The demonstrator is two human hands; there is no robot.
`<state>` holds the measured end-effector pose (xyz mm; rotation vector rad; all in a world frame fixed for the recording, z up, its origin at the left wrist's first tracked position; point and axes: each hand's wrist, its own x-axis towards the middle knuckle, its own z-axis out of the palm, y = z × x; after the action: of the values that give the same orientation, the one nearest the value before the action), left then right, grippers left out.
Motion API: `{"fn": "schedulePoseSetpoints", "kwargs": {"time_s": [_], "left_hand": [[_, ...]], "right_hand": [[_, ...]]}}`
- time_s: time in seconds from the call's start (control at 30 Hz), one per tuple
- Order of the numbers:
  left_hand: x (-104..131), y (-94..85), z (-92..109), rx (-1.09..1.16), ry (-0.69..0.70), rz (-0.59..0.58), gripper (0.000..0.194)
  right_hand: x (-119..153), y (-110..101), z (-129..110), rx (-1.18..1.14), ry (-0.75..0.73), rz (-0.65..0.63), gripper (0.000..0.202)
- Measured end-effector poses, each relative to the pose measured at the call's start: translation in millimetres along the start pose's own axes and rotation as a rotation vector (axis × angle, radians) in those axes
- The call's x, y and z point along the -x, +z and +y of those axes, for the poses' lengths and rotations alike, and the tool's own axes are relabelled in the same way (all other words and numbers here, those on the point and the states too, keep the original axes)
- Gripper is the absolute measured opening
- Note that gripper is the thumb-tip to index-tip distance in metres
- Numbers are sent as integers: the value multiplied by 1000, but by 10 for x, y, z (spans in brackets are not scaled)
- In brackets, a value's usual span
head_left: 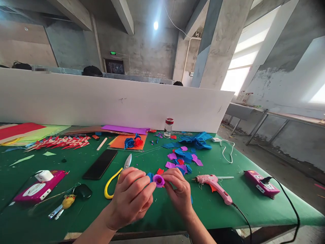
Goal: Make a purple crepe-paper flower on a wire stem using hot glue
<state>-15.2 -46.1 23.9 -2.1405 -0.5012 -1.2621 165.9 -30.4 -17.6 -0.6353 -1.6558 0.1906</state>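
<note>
Between my two hands is a small purple paper flower (158, 181) with a dark red centre. My left hand (134, 193) pinches its left side, fingers curled. On the other side, the thumb and fingertips of my right hand (177, 189) are closed on the flower's edge. Just behind it lie loose blue, purple and red paper petals (186, 157). Yellow-handled scissors (109, 186) are partly hidden by my left hand. A pink glue gun (215, 184) rests to the right of my right hand.
A black phone (101, 164), keys with a yellow charm (68, 201) and a magenta power strip (42, 189) are at left. Another power strip (262, 183) with a cord is at right. A red-lidded jar (168, 128) stands before a white partition (114, 101). Finished paper flowers (134, 142) lie behind.
</note>
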Motion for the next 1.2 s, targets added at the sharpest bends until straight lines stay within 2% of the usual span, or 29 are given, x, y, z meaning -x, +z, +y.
{"fn": "schedulePoseSetpoints", "kwargs": {"time_s": [0.4, 0.83, 0.93, 1.0, 1.07, 1.17, 1.2], "left_hand": [[6, 23, 4, -12, -8, -3, 25], [62, -19, -7, -95, 98, -37, 27], [22, -38, -10, -75, 96, -2, 29], [-18, -41, -2, 5, -14, 43, 29], [-63, -31, 18, 153, -261, 35, 25], [-124, 3, 58, 460, -715, -136, 10], [-140, 13, 70, 561, -832, -196, 17]], "right_hand": [[19, 11, 8, 1, 2, -5, 16], [36, 29, 30, -27, -2, 23, 16], [45, 21, 42, -47, 22, 23, 16], [45, 13, 48, -75, 52, 25, 15], [39, 5, 51, -109, 79, 15, 13], [27, -1, 51, -141, 90, -17, 13], [23, -1, 51, -142, 82, -23, 14]]}}
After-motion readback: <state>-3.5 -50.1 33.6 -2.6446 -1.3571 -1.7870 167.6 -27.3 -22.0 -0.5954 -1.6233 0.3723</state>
